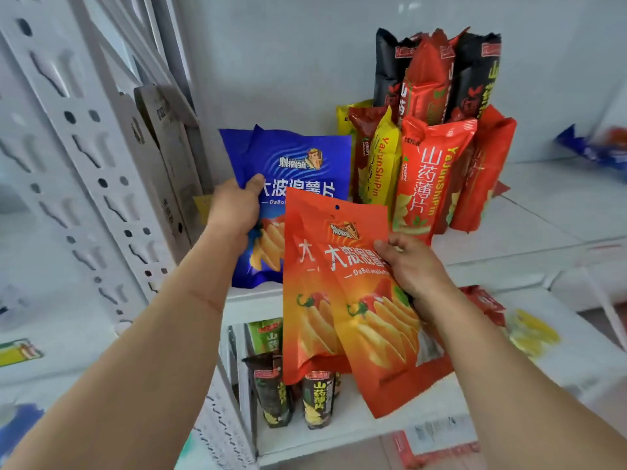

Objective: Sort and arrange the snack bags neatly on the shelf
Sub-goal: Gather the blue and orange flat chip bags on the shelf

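My left hand [234,206] grips the left edge of the blue chip bags [298,157], which stand upright at the left end of the white upper shelf [509,245]. My right hand [412,266] holds two orange chip bags [336,300] fanned together in the air, in front of the blue bags and the shelf edge. To the right, slim red bags [427,178], yellow bags [381,157] and black bags [475,72] stand in a tight group on the same shelf.
A perforated white upright [84,157] and a flattened cardboard box [163,157] stand at the left. Dark slim bags [291,398] stand on the lower shelf [373,425], with red and yellow bags lying at its right. A blurred blue bag [590,147] lies far right.
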Demonstrator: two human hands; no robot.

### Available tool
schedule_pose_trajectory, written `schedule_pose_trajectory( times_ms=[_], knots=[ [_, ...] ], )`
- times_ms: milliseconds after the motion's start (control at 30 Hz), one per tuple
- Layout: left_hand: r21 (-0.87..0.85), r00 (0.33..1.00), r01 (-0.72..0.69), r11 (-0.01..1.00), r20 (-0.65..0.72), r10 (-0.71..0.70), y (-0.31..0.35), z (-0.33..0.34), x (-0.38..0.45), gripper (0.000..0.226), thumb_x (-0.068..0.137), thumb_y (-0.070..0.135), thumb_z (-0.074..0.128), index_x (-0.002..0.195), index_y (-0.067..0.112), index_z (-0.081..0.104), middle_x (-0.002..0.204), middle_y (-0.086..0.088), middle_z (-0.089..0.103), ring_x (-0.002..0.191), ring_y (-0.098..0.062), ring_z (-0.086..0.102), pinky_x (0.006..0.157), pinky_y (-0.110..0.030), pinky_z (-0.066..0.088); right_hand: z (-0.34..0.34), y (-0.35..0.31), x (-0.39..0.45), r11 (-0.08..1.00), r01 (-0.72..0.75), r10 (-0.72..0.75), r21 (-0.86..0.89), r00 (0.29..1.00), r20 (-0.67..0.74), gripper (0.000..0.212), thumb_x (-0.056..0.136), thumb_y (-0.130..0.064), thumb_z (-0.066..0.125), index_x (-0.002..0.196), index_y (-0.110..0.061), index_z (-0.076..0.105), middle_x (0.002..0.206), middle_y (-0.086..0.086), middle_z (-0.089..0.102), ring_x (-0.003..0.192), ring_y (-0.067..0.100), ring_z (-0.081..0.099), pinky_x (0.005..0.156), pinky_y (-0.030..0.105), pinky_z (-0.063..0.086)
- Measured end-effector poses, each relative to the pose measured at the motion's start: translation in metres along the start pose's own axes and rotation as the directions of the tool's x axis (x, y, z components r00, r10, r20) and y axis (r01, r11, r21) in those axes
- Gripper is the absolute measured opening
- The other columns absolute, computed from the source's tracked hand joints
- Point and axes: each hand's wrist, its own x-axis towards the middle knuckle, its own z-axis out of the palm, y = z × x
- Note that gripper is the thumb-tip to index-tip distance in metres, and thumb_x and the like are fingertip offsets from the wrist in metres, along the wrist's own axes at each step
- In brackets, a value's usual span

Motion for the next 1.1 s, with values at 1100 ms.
schedule_pose_trajectory(
  times_ms=[1100],
  knots=[
    [0.050, 0.963, -0.135, 0.990, 0.243, 0.119, 0.037, 0.541, -0.180, 0.026, 0.101, 0.040, 0.055, 0.092, 0.017, 0.059, 0.098, -0.003, 0.071, 0.086, -0.023, 0.070, 0.079, -0.041, 0.059, -0.542, 0.153, 0.048, 0.971, -0.161, 0.224, 0.175, 0.868, -0.442, 0.010, 0.094, -0.024, 0.065, 0.088, -0.016, 0.067, 0.091, 0.008, 0.073, 0.072, 0.020, 0.067, 0.064, 0.027, 0.051]
  ],
)
